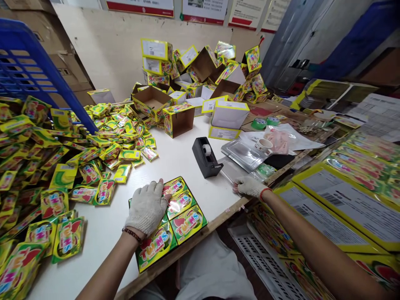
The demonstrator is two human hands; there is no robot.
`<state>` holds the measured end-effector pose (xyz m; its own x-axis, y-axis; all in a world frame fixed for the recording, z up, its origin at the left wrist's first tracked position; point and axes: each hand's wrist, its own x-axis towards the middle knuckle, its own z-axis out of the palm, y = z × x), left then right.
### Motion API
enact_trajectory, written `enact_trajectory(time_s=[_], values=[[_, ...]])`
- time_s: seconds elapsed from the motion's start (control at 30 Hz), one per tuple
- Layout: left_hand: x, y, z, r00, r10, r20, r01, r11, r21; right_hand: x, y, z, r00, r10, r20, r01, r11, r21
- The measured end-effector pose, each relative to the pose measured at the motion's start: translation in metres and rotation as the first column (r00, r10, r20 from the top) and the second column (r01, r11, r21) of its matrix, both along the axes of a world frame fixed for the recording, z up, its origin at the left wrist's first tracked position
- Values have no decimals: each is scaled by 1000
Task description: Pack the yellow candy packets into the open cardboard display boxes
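My left hand (147,208), in a white knit glove, lies spread on a block of yellow-green TWINS packets (186,223) packed side by side near the table's front edge. Its palm and fingers cover part of the block. Also gloved, my right hand (250,186) is at the right front edge of the table, beside clear plastic sheets (242,154). Its fingers are bent and pressed together; what they pinch, if anything, is hidden. Between and beyond the hands stands a black tape dispenser (206,157) with a roll of tape.
Loose packets (103,154) heap up at the left, beside a blue plastic basket (28,66). Opened yellow cartons (178,120) pile up at the back. A paper cup (264,145) stands beyond the plastic sheets. Large printed boxes (350,200) and a white crate (265,258) are at the right.
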<state>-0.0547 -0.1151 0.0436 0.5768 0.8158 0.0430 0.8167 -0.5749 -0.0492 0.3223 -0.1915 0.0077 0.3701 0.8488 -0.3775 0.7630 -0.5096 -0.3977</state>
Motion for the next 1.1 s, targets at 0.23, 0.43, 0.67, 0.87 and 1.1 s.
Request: enact_trajectory(time_s=[0.23, 0.43, 0.67, 0.87, 1.1], values=[[-1, 0, 0, 1000, -3, -7, 3, 1000, 9, 14, 11, -4, 980, 201, -7, -200, 975, -95], [0, 1, 0, 1000, 4, -7, -4, 1000, 6, 20, 11, -4, 970, 239, 36, -231, 961, -151], [1, 0, 3, 1000, 3, -24, -3, 1000, -4, -25, 3, 5, 951, 123, 283, -80, 984, -157], [-2, 0, 6, 1000, 2, 23, -2, 1000, -23, -17, -16, 62, 847, -187, 498, 163, 982, 91], [-5, -1, 5, 998, 13, 61, -11, 999, -36, 8, -11, 75, 947, -61, 316, 6, 985, 171]])
